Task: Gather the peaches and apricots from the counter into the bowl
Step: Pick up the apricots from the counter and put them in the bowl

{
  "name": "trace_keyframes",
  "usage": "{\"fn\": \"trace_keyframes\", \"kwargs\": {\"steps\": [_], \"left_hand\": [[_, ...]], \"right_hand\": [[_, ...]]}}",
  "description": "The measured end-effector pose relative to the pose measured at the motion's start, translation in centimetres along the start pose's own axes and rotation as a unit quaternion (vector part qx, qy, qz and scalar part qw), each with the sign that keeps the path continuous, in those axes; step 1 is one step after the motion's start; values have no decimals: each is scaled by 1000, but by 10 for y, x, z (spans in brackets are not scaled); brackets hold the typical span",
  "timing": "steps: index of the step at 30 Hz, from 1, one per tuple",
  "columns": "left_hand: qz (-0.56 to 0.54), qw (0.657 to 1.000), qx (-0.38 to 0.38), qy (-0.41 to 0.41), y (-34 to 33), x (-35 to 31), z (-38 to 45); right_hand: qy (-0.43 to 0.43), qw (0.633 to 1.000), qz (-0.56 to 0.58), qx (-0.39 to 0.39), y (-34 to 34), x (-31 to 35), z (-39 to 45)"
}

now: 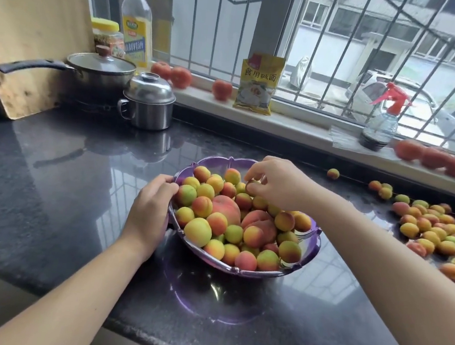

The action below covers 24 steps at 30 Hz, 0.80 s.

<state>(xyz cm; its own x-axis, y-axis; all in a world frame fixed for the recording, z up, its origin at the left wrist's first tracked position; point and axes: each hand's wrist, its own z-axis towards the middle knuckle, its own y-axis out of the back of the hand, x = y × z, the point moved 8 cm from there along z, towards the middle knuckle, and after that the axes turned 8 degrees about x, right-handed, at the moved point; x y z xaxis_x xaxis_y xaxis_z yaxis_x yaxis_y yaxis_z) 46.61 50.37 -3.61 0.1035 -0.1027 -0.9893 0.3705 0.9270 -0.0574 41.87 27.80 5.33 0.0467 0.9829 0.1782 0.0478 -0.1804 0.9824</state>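
A purple bowl stands tilted on the dark counter, heaped with several yellow-orange apricots and a few larger pink peaches. My left hand grips the bowl's left rim. My right hand hovers over the back of the heap and pinches a small apricot between fingers and thumb. Several more apricots and peaches lie loose on the counter at the right.
A steel lidded mug and a black saucepan stand at the back left by a wooden board. The windowsill holds tomatoes, a yellow packet, an oil bottle and a spray bottle.
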Motion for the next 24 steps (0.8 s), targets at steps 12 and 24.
{"fn": "trace_keyframes", "kwargs": {"steps": [12, 24], "left_hand": [[-16, 1000, 1, -9, 2, 8, 9], [-76, 996, 32, -22, -6, 2, 5]], "right_hand": [[-281, 926, 109, -229, -26, -191, -36], [-323, 932, 71, -148, -42, -244, 12]]}}
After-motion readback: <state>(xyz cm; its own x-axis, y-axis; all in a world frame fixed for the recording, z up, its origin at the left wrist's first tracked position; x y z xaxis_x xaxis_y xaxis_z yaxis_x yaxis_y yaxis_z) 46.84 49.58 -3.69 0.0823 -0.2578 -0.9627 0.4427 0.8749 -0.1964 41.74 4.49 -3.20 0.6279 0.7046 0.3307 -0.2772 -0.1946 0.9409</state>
